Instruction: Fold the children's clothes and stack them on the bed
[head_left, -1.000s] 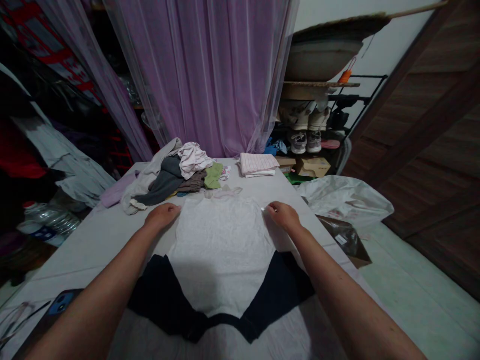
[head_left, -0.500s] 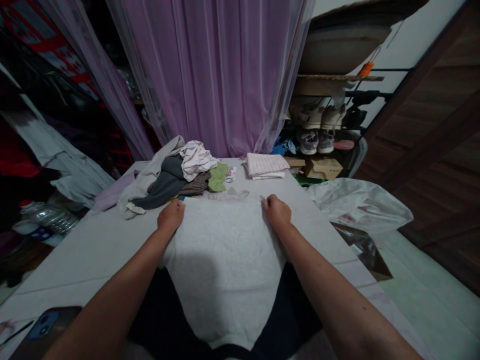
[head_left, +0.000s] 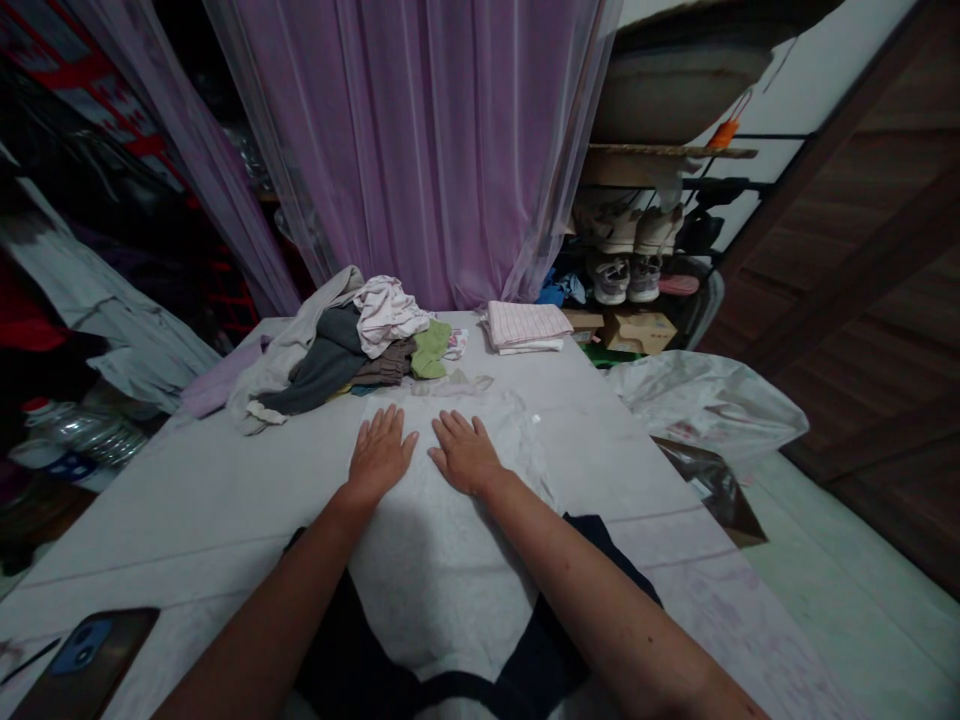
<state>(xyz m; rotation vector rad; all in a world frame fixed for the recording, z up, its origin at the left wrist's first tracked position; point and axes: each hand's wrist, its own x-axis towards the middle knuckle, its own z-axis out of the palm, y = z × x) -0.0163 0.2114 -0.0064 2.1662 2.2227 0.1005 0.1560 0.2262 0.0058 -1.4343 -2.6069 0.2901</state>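
A white cloth garment (head_left: 450, 580) lies spread out in front of me, its near part over my dark-clad lap and its far part on the bed-like surface. My left hand (head_left: 379, 455) rests flat on its far left portion, fingers extended. Beside it, my right hand (head_left: 466, 452) is also laid flat on the fabric, fingers apart. Neither hand grips anything. Which kind of garment it is cannot be told. Just beyond the hands sits a heap of crumpled clothes (head_left: 330, 350), with a green piece (head_left: 431, 350) at its right end.
A folded pink striped cloth (head_left: 527, 327) lies at the far right. A phone (head_left: 86, 660) is at the lower left. Purple curtains (head_left: 420, 150) hang behind. To the right are a shoe rack with sneakers (head_left: 611, 278), a plastic bag (head_left: 705, 400) and a wooden door (head_left: 870, 330).
Both hands have let go of the garment's far corners. They have moved inward and now lie flat on the cloth, closer together.
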